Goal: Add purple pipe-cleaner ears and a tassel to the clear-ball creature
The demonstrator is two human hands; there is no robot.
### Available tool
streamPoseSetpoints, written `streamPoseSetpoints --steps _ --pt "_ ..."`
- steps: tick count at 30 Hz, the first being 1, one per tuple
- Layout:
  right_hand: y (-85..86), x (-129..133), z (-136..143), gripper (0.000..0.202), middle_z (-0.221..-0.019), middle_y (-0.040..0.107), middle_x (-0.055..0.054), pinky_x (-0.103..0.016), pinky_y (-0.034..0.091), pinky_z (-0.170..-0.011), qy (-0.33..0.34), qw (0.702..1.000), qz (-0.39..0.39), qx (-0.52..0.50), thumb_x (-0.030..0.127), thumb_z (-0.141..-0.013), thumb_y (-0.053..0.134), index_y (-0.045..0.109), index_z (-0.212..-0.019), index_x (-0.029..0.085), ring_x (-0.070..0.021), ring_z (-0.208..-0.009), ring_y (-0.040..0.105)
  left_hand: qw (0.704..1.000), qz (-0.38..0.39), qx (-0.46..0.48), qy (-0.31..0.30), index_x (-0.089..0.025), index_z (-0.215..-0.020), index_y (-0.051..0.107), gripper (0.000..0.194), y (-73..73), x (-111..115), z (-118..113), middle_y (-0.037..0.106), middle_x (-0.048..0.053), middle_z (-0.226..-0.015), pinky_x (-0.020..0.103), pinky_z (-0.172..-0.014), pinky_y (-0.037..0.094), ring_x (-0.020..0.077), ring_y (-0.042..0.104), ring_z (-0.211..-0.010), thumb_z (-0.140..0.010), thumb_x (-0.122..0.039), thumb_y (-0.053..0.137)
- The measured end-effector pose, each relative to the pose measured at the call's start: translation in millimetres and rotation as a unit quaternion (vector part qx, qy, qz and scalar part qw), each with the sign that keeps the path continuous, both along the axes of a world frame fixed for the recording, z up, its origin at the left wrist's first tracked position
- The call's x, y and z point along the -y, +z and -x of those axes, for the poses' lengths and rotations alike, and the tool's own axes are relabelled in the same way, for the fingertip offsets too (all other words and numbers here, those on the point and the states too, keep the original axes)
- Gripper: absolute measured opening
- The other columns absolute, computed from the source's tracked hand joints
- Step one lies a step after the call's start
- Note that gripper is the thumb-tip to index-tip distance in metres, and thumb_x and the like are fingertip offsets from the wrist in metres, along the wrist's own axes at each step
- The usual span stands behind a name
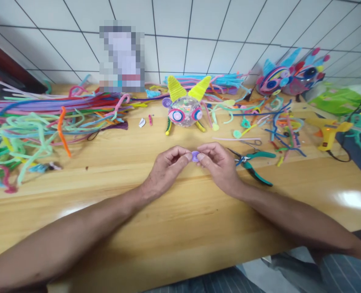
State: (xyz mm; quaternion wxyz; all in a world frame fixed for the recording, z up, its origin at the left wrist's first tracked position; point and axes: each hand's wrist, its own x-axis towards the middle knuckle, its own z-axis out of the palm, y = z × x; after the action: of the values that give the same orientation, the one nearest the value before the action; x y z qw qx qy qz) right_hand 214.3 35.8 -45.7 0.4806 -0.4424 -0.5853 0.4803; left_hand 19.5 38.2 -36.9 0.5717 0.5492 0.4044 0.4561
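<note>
The left hand (166, 167) and the right hand (222, 169) meet above the front half of the table (156, 244). Each hand has thumb and forefinger closed in a pinch, with the purple coil (195, 156) gripped between them, one hand at each side; the remaining fingers are curled. The coil is located in front of the figure (187, 110), apart from it. The figure stands upright on the table and carries two yellow ears (176, 88) and ringed eyes (177, 116). The pliers (246, 160) lie just beside the right hand, handles spread and pointing right. The scissors (255, 142) lie behind the pliers. The glue gun (328, 132) is positioned farther right, near the table edge. Loose pipe cleaners (42, 132) are piled at left. Two further figures (273, 82) stand at the right rear, near the tiled wall (198, 24).
</note>
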Motion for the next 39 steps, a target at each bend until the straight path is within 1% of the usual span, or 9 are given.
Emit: streamPoseSetpoints --steps 4,9,16,19,23,26,33,36,39 --pt "1.7 0.2 -0.9 0.028 -0.090 0.077 -0.002 -0.030 0.057 -0.070 0.001 0.999 -0.035 0.016 0.049 -0.098 0.074 0.072 -0.110 0.024 -0.0136 -0.073 0.068 1.000 -0.003 -0.007 -0.005 -0.018 -0.091 0.077 0.025 -0.4 0.4 0.4 0.068 -0.001 -0.075 0.028 -0.074 0.050 0.0130 0.056 -0.069 -0.095 -0.042 0.074" --pt "3.8 2.8 -1.8 0.019 -0.091 0.075 -0.002 -0.031 0.056 -0.072 0.005 0.996 -0.064 0.068 0.039 -0.098 0.073 0.078 -0.111 0.025 -0.0152 -0.078 0.067 1.000 -0.006 -0.011 0.002 -0.019 -0.087 0.075 0.028 0.5 0.1 -0.1 0.063 -0.002 -0.070 0.028 -0.072 0.049 0.0128 0.053 -0.066 -0.094 -0.046 0.075" --pt "5.7 3.3 -0.2 0.016 -0.085 0.075 -0.003 -0.031 0.055 -0.068 -0.015 0.994 -0.058 0.089 0.037 -0.096 0.075 0.081 -0.102 0.024 -0.0162 -0.074 0.067 0.999 -0.013 -0.031 -0.007 -0.019 -0.088 0.074 0.036 0.0 0.6 1.0 0.061 -0.002 -0.070 0.028 -0.067 0.045 0.0133 0.052 -0.067 -0.093 -0.054 0.075" --pt "5.9 2.7 0.0 0.014 -0.085 0.076 -0.002 -0.031 0.055 -0.069 -0.015 0.995 -0.057 0.080 0.035 -0.095 0.076 0.081 -0.101 0.024 -0.0156 -0.073 0.067 0.999 -0.009 -0.045 -0.008 -0.019 -0.088 0.073 0.036 0.6 1.9 1.6 0.056 -0.003 -0.067 0.027 -0.064 0.043 0.0127 0.048 -0.064 -0.096 -0.054 0.071" --pt "5.3 1.4 -0.6 0.012 -0.085 0.076 -0.001 -0.030 0.056 -0.070 -0.005 0.998 -0.048 0.046 0.033 -0.096 0.076 0.080 -0.103 0.024 -0.0144 -0.073 0.068 1.000 0.000 -0.029 0.004 -0.019 -0.096 0.070 0.033 2.6 2.7 0.5 0.057 -0.003 -0.071 0.026 -0.063 0.042 0.0122 0.049 -0.064 -0.097 -0.052 0.070" --pt "5.2 1.4 -0.8 0.013 -0.086 0.077 -0.002 -0.031 0.057 -0.071 -0.004 0.997 -0.051 0.053 0.032 -0.096 0.075 0.081 -0.103 0.024 -0.0149 -0.074 0.069 1.000 -0.009 -0.029 0.004 -0.019 -0.092 0.069 0.031 3.2 2.0 -0.9 0.058 -0.004 -0.072 0.026 -0.063 0.042 0.0111 0.045 -0.063 -0.094 -0.050 0.074" --pt "3.5 0.9 -2.0 0.016 -0.085 0.076 -0.002 -0.032 0.057 -0.070 -0.009 0.995 -0.053 0.088 0.036 -0.096 0.075 0.083 -0.104 0.024 -0.0164 -0.075 0.069 0.999 -0.021 -0.046 -0.011 -0.019 -0.086 0.069 0.040 1.3 -0.6 0.4 0.057 -0.004 -0.070 0.027 -0.065 0.042 0.0118 0.043 -0.063 -0.092 -0.058 0.075" --pt "2.6 0.0 -2.9 0.019 -0.087 0.077 -0.002 -0.032 0.058 -0.072 0.001 0.997 -0.045 0.061 0.040 -0.098 0.074 0.082 -0.107 0.025 -0.0157 -0.075 0.069 0.999 -0.014 -0.033 -0.013 -0.019 -0.088 0.070 0.039 -0.3 -1.0 1.0 0.055 -0.004 -0.069 0.027 -0.062 0.040 0.0112 0.042 -0.062 -0.091 -0.057 0.077" --pt "3.4 -0.3 -2.6 0.029 -0.096 0.078 -0.003 -0.034 0.060 -0.078 0.010 1.000 -0.014 0.024 0.049 -0.103 0.067 0.079 -0.116 0.026 -0.0160 -0.078 0.071 1.000 0.022 -0.015 0.014 -0.019 -0.086 0.068 0.037 -1.4 -2.1 -0.1 0.052 -0.005 -0.065 0.026 -0.057 0.036 0.0105 0.040 -0.059 -0.091 -0.055 0.077"
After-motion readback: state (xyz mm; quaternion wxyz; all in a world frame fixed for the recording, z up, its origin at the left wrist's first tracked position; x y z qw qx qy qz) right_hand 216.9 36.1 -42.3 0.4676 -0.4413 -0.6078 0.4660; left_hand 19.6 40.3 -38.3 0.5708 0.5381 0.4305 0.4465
